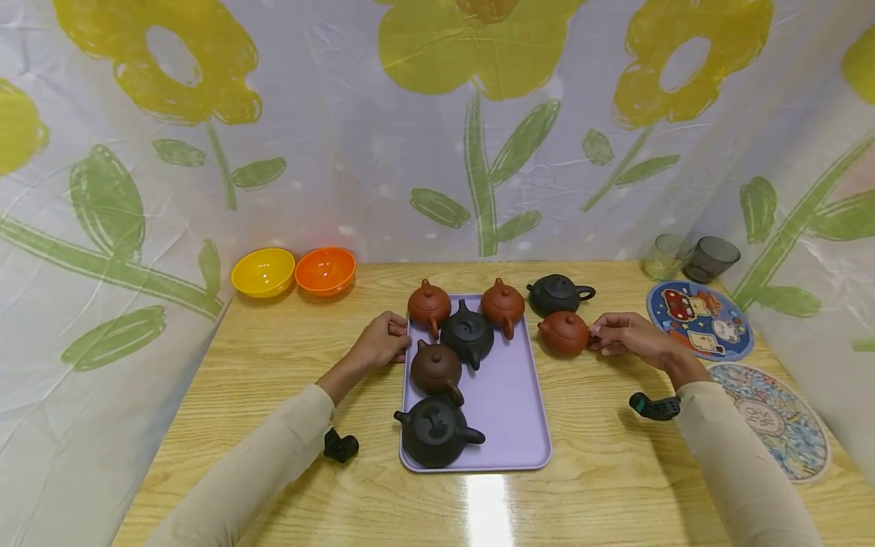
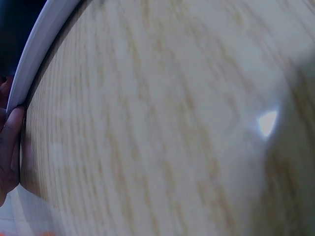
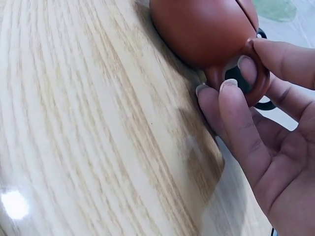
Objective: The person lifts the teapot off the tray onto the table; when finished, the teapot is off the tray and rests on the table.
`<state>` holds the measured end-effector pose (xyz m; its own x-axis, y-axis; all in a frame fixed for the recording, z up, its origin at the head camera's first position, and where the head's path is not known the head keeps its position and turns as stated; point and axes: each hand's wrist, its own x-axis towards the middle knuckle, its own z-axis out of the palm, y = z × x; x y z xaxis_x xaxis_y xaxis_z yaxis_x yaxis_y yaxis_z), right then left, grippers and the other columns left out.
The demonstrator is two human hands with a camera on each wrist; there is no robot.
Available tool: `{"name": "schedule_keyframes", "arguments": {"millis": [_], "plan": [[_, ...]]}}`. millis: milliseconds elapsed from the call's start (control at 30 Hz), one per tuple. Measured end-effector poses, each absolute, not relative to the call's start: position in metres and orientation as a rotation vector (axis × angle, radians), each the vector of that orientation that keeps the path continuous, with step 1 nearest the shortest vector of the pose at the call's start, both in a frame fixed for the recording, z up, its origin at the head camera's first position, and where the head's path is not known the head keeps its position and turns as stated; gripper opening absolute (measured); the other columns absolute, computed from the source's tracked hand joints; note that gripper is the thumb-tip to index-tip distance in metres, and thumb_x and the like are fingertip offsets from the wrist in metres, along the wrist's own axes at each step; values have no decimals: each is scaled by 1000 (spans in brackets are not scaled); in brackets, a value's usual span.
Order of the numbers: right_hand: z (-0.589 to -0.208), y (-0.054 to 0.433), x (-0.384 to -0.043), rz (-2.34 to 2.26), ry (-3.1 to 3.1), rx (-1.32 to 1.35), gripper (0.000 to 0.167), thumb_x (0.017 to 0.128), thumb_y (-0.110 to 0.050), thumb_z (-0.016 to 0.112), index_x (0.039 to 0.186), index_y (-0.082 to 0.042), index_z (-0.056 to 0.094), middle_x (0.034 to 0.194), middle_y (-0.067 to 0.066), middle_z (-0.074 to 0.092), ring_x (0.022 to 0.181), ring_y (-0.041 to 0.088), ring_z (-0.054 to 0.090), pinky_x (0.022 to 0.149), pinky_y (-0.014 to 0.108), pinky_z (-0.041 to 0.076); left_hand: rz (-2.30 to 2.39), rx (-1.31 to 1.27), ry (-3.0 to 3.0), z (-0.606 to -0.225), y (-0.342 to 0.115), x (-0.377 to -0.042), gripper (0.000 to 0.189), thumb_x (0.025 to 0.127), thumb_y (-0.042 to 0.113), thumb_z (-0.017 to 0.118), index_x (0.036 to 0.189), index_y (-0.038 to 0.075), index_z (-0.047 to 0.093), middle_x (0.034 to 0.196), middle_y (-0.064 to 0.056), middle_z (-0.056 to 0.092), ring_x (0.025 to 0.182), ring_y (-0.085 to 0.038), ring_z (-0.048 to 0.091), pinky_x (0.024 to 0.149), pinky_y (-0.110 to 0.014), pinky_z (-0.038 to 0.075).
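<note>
My right hand [image 1: 632, 336] pinches the loop handle of a reddish-brown teapot [image 1: 566, 334] standing to the right of the lilac tray [image 1: 506, 410]. The right wrist view shows fingers and thumb around that teapot's handle [image 3: 261, 88]. At the tray's left edge, my left hand [image 1: 383, 339] grips the rim; in the left wrist view only a few fingertips show at the tray rim [image 2: 37, 46]. On the tray stand two red-brown teapots [image 1: 428, 304] [image 1: 503, 305], a dark brown teapot [image 1: 435, 368] and two black teapots [image 1: 467, 334] [image 1: 432, 433].
Another black teapot [image 1: 555, 295] stands just behind the held one. A yellow bowl [image 1: 263, 272] and an orange bowl [image 1: 326, 271] sit back left. Back right are two glasses [image 1: 664, 257] [image 1: 712, 259], with two round patterned mats [image 1: 700, 319] [image 1: 772, 422] along the right side.
</note>
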<state>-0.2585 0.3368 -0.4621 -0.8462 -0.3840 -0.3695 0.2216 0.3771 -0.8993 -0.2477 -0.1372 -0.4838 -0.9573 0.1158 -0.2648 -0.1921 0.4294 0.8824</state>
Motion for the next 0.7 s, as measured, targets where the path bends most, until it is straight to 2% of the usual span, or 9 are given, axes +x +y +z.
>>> {"name": "schedule_keyframes", "arguments": {"millis": [200, 433, 600, 700], "plan": [[-462, 338, -256, -1499, 2107, -117, 22, 104, -25, 55, 115, -8, 63, 105, -4, 70, 100, 13, 69, 85, 29, 60, 1546, -58, 2398, -484, -137, -248, 34, 93, -2, 61, 125, -5, 50, 108, -18, 57, 77, -18, 61, 63, -29, 63], [-458, 343, -253, -1475, 2217, -106, 33, 104, -36, 54, 121, -8, 62, 106, -3, 71, 94, 17, 71, 82, 33, 61, 1549, -66, 2390, -484, -137, -247, 34, 93, -2, 60, 125, -5, 50, 109, -19, 57, 77, -17, 61, 63, -29, 63], [-455, 348, -249, -1495, 2309, -70, 48, 104, -43, 51, 128, -2, 57, 104, -11, 70, 93, 15, 71, 81, 32, 61, 1554, -61, 2395, -484, -137, -248, 34, 93, -2, 60, 125, -5, 50, 109, -19, 57, 76, -17, 61, 62, -28, 62], [-452, 350, -245, -1514, 2353, -55, 50, 103, -45, 51, 129, -2, 57, 104, -18, 69, 92, 13, 70, 81, 34, 61, 1553, -59, 2398, -485, -137, -248, 34, 93, -2, 60, 125, -5, 50, 109, -18, 57, 77, -17, 60, 62, -28, 62]]}}
